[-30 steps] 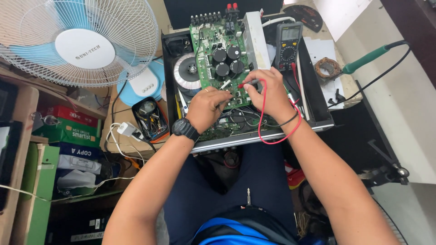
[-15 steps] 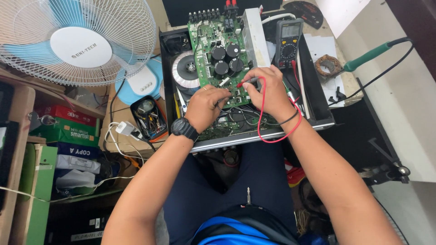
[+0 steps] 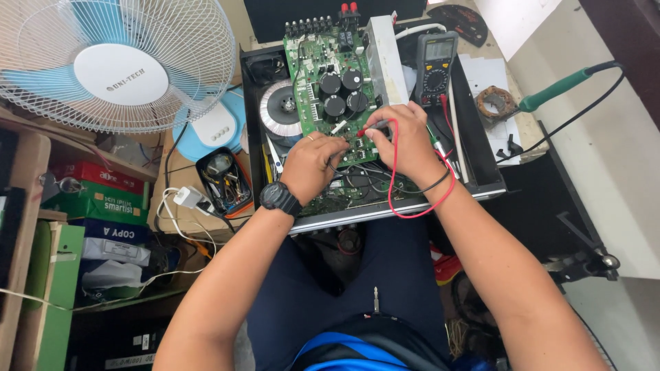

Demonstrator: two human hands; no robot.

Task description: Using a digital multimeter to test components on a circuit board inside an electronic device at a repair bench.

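The person's right hand (image 3: 405, 137) held a red probe (image 3: 371, 127) in a closed pinch, its tip pressed down on the green circuit board (image 3: 323, 62) just below the four black capacitors (image 3: 342, 93). The red lead (image 3: 395, 185) ran from it in a loop over the right wrist and back up toward the meter (image 3: 434, 69), which lay flat at the right side of the open case (image 3: 481, 175), just beside the board. The left hand (image 3: 313, 165), with a black watch (image 3: 278, 198) on its wrist, was curled shut near the same spot on the board; a black lead seemed to run out from under it, but whether its grip held the black probe could not be told — the fingers hid it.

To do this well, I judged that both tips should sit steady on bare solder points and nowhere else, since the parts there stood close together and a slip could bridge two of them. Resting the heels of the hands on the case edge would help. The meter's screen was well up from the hands — better to glance at it without moving the tips. The loose red loop near the wrist should stay slack, so it could not tug the probe off.

A round transformer (image 3: 282, 110) sat left of the board, and a white fan (image 3: 117, 65) stood farther left.
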